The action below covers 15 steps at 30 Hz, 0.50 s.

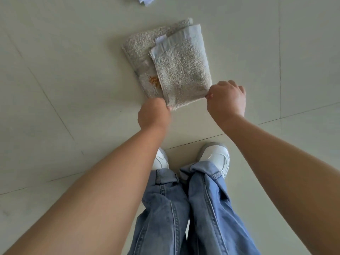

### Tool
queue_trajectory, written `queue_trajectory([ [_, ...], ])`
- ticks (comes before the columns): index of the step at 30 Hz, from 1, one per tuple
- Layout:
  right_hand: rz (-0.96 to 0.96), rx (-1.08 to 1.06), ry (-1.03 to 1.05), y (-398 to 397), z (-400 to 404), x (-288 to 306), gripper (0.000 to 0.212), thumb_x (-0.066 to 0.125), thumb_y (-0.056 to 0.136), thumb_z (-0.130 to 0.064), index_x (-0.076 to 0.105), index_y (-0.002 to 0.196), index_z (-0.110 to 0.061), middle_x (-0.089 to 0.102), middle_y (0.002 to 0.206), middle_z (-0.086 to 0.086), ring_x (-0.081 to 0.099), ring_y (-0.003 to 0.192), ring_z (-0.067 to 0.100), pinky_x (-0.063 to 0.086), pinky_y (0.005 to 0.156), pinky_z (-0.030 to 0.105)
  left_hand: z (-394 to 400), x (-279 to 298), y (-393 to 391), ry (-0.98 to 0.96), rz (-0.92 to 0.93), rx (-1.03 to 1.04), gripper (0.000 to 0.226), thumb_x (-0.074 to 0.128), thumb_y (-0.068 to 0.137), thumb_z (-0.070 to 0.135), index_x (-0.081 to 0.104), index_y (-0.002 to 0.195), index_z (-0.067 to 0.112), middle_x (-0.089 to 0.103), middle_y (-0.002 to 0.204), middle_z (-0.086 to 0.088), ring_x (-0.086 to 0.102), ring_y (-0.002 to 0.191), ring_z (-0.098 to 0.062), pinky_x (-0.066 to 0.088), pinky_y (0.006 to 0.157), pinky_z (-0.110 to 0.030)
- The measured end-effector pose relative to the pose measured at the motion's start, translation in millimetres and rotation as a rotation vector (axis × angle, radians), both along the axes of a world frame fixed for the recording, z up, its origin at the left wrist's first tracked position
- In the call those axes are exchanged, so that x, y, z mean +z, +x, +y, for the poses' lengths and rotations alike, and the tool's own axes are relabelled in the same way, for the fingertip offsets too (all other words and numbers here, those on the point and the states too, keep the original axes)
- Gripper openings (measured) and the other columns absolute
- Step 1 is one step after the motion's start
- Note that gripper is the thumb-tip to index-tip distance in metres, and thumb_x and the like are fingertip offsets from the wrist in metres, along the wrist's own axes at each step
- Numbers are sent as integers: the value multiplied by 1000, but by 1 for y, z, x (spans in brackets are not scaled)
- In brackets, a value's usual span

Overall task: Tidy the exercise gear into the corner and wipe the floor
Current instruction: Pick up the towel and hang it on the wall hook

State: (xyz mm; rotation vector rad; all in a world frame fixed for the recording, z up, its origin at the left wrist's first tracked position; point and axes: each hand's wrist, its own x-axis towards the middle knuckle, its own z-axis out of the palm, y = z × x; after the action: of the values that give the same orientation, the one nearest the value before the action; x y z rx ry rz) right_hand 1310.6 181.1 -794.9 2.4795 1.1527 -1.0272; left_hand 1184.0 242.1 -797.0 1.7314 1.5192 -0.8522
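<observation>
Okay, folded grey towel point(176, 67) on the floor point(55, 80) ahead of my shoes point(215, 157), fuzzy, orange stain on lower layer; my left hand point(154, 115) and right hand point(227, 98) pinch its near corners.

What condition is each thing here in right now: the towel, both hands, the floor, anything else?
Grey-beige terry towel: folded, lying on the floor, orange stain on the lower layer.
Left hand: pinching the towel's near left corner.
Right hand: pinching the towel's near right corner.
Pale tiled floor: bare around the towel.
White object: cut off by the top edge, unidentifiable.
</observation>
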Motion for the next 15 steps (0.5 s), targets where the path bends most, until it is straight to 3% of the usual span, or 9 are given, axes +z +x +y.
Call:
queue_trajectory([
  [7,78,-51,61,-4,-1,114,26,46,88,-3,69,99,-4,65,101,9,50,107,27,35,90,32,24,126,-1,85,-24,7,28,47,96,20,65,103,0,64,113,-20,57,107,-37,41,74,-35],
  [15,239,-309,137,27,-30,324,23,53,91,-11,70,94,4,66,101,17,55,104,28,41,75,30,37,338,44,82,-219,-53,27,50,96,23,67,100,2,67,112,-12,59,106,-29,45,83,-32],
])
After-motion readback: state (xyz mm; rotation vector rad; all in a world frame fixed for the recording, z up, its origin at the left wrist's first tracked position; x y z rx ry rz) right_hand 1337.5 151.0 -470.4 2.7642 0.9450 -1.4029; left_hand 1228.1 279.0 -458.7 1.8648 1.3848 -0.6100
